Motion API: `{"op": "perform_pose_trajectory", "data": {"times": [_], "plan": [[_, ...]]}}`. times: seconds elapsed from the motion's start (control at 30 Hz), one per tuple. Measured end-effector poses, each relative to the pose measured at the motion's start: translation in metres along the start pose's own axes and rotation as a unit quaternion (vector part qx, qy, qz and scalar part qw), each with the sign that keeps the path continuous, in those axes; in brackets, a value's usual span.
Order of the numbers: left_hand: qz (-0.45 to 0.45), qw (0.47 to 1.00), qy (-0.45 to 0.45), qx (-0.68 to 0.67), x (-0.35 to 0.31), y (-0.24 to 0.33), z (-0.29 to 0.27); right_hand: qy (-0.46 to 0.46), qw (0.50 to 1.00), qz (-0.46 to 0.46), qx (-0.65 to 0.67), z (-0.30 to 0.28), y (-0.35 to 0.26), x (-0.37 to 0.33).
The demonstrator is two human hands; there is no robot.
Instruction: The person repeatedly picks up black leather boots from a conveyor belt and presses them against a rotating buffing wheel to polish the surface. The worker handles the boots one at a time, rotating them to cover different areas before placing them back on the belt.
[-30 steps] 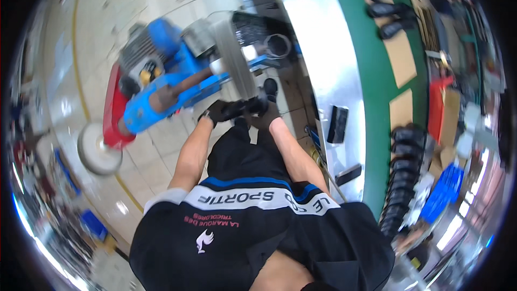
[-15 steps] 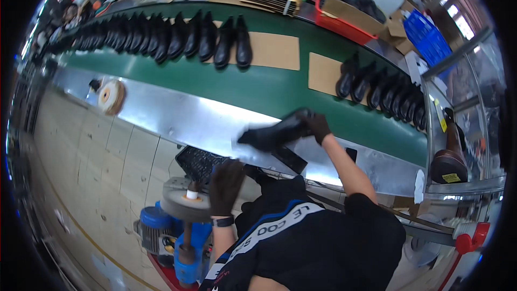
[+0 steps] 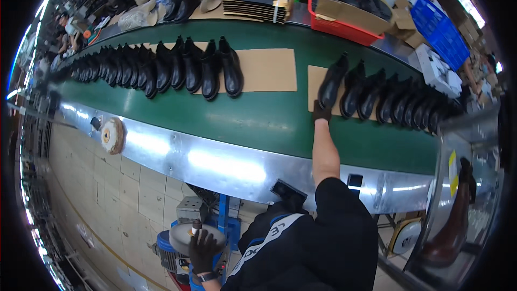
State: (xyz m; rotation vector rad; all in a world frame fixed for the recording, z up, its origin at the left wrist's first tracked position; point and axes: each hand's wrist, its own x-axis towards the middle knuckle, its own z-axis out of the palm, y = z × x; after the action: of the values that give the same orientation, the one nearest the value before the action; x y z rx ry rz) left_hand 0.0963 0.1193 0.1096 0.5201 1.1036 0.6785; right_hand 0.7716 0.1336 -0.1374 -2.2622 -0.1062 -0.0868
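My right hand point(image 3: 321, 112), in a dark glove, reaches out over the green conveyor belt point(image 3: 258, 121) and grips the heel end of a black boot point(image 3: 330, 83). The boot stands on a cardboard sheet point(image 3: 314, 78) at the left end of a row of black boots point(image 3: 398, 102). My left hand point(image 3: 203, 250), also gloved, rests with spread fingers on a grey round polishing wheel point(image 3: 186, 234) low down beside me. That wheel belongs to a blue machine point(image 3: 223, 221) on the floor.
A second long row of black boots point(image 3: 161, 70) stands on the belt's left part, next to a bare cardboard sheet point(image 3: 269, 70). A fluffy buffing disc point(image 3: 113, 136) sits on the belt's steel edge point(image 3: 226, 164). Behind are a red crate point(image 3: 344, 24) and a blue crate point(image 3: 441, 32). A brown boot point(image 3: 452, 226) stands at right.
My view has turned from the blue machine to the belt. My right hand carried the black boot from near my body out across the belt to the cardboard sheet. My left hand stayed on the wheel.
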Motion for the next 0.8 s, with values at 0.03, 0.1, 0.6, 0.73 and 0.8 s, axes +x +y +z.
{"op": "perform_pose_trajectory", "data": {"times": [0.03, 0.1, 0.6, 0.73, 0.8], "plan": [[-0.047, 0.995, 0.067, -0.059, -0.015, -0.010, 0.005, 0.005, 0.999, 0.043, 0.025, 0.009, -0.012, -0.020], [-0.125, 0.981, 0.057, -0.136, -0.014, 0.003, 0.063, 0.092, 0.969, 0.084, 0.214, 0.009, 0.034, 0.023], [-0.007, 0.982, 0.125, 0.139, -0.068, -0.030, 0.049, -0.328, 0.939, -0.027, -0.102, 0.251, -0.297, -0.047], [0.019, 0.992, 0.114, 0.043, -0.044, -0.019, 0.063, -0.373, 0.877, -0.076, 0.291, 0.244, -0.281, -0.003], [0.006, 0.994, 0.102, 0.025, -0.031, -0.030, 0.062, -0.369, 0.810, -0.014, 0.455, 0.211, -0.265, -0.056]]}}
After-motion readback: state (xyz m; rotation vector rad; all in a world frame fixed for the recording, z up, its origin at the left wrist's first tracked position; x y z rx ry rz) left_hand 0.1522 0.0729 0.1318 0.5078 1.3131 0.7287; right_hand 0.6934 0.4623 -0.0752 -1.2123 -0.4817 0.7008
